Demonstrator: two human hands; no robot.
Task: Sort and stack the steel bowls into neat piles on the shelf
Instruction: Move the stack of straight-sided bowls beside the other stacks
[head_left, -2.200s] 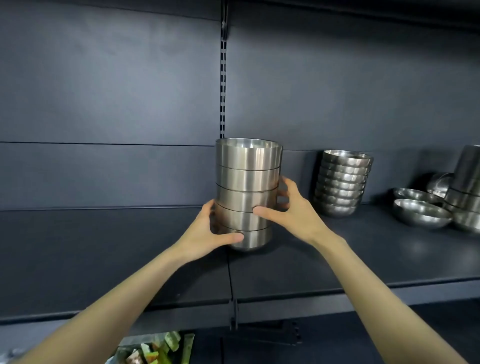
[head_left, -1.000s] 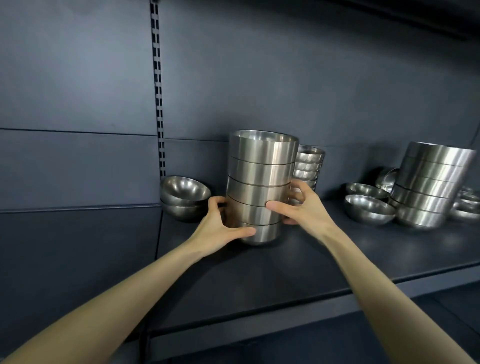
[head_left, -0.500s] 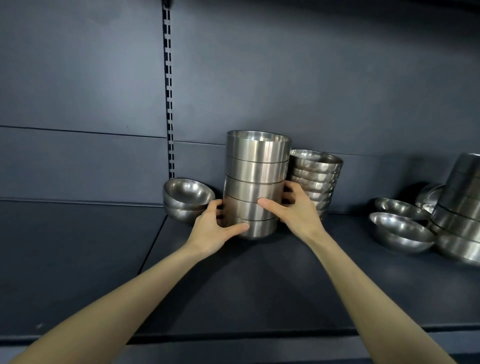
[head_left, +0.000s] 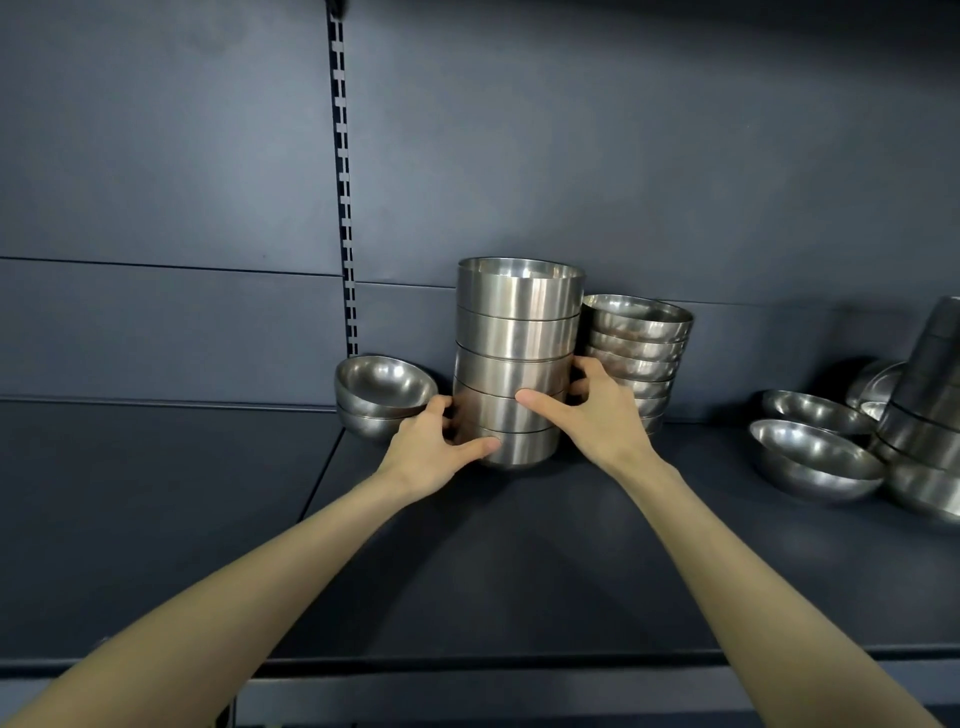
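Observation:
A tall stack of straight-sided steel bowls (head_left: 517, 332) stands on the dark shelf (head_left: 519, 561) near the back wall. My left hand (head_left: 434, 447) grips its bottom bowls from the left, thumb across the front. My right hand (head_left: 597, 410) grips the stack from the right, thumb on the front and fingers round the back. A pile of rounded bowls (head_left: 639, 353) stands just right of the stack, partly hidden by my right hand. Two nested round bowls (head_left: 382, 395) sit just to its left.
At the right lie loose shallow bowls (head_left: 813, 460) and another tall stack (head_left: 930, 410), cut off by the frame edge. A slotted upright rail (head_left: 343, 182) runs up the back wall. The shelf's front edge (head_left: 519, 662) lies below my forearms.
The stack has been carried right along the shelf and pushed back between the two nested bowls and the rounded pile. Both hands keep the same grip.

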